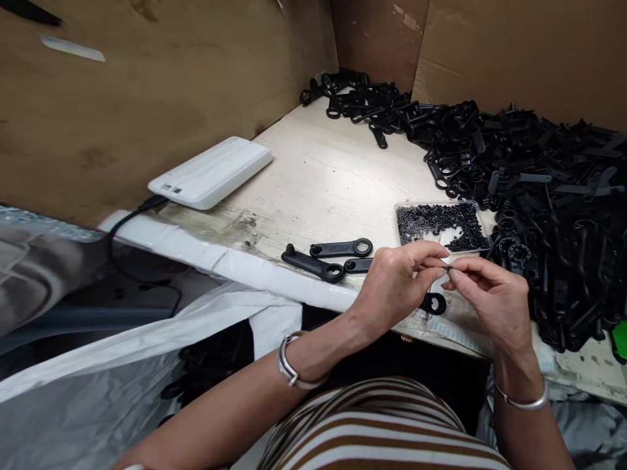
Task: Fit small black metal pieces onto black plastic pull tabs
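Note:
My left hand (392, 287) and my right hand (494, 297) meet fingertip to fingertip over the front of the table. Both are closed in a pinch on a tiny dark piece (447, 269), too small to name and mostly covered by the fingers. Just beyond them lies a shallow clear box (448, 237) holding small black pieces and small greyish ones. Left of my left hand are black crank-shaped arms with ring ends, one at the back (341, 249) and one in front (313, 264). A third (356, 266) is partly hidden by that hand. Below the fingers another ring end (434, 303) shows.
A large heap of black plastic parts (539, 170) covers the right and back of the table (313, 176). A white power bank (210, 173) with a black cable (122, 222) rests at the left. Cardboard walls (514, 59) enclose the back. A white plastic bag (98, 378) hangs below the front edge.

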### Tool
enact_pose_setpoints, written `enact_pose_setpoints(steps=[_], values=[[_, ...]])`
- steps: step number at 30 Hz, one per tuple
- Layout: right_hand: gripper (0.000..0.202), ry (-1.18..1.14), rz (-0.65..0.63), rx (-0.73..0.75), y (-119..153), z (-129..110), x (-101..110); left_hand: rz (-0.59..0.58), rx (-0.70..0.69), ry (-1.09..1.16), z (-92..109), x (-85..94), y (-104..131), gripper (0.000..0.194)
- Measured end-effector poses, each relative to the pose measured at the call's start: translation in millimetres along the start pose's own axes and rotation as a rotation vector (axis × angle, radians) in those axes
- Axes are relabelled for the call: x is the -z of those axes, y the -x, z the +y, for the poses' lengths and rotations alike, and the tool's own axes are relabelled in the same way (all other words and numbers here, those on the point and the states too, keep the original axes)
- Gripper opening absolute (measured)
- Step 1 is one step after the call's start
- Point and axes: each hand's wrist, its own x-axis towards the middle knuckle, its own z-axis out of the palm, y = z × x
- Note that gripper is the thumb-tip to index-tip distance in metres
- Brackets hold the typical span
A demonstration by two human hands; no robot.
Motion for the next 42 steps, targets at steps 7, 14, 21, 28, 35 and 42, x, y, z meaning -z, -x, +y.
enact_pose_setpoints(steps=[7,14,21,28,35,42], values=[[0.006,0.112,0.034,0.121,5.7,-3.5,-4.2,0.023,-0.006,-0.049,0.3,-1.5,2.8,0.013],[0.01,0.312,0.06,0.156,8.5,-10.0,-6.8,0.054,-0.014,-0.056,-1.1,-5.0,8.6,0.012],[0.014,0.519,0.077,0.306,7.7,-10.2,-10.7,0.046,-0.014,0.006,-8.2,-6.0,8.5,0.015],[0.012,0.354,0.007,0.069,15.3,2.0,2.7,-0.162,-0.276,-0.359,-3.8,20.5,18.3,0.022],[0.011,0.463,-0.033,0.083,35.6,16.4,14.6,-0.385,-0.301,-0.794,-16.8,23.3,34.0,0.022],[0.012,0.607,-0.057,0.268,47.3,11.8,5.2,-0.339,-0.243,-0.782,-21.4,11.9,39.9,0.018]])
